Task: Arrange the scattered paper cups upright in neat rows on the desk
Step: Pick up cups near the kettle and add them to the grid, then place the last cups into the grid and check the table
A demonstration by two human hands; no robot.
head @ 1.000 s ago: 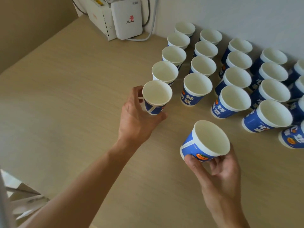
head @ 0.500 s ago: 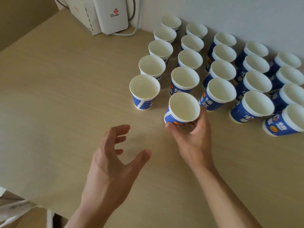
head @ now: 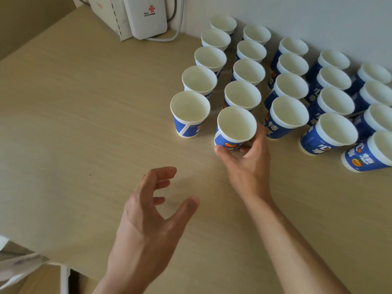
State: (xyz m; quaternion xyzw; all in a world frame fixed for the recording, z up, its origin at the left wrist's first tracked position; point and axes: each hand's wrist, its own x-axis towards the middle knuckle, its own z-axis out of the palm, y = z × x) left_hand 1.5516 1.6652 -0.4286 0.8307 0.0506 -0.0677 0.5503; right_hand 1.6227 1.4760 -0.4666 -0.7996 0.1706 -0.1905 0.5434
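Head view, looking down on a pale wood tabletop [head: 74, 124].

Right hand [head: 246, 166]: grip closed round the lower wall of a blue paper cup [head: 234, 127], thumb on the near-left side, fingers wrapped round the right. The cup is mouth up and leans a little. The fingers hide its base, so I can't tell whether it touches the tabletop. It is at the near end of the second row from the left, just in front of the next cup [head: 242, 95] in that row. The front cup [head: 189, 114] of the leftmost row is beside it, with a small gap between.

Left hand [head: 146, 225]: grip wide, holding nothing, fingers spread and loosely bent. It is over bare tabletop nearer me, well apart from every cup.

The other cups [head: 331, 102] stand upright, white insides showing. I read five rows running back to the wall [head: 297, 13].

A white router box [head: 144, 16] stands at the far-left corner against the wall, with a cable [head: 180, 24] just beside it.
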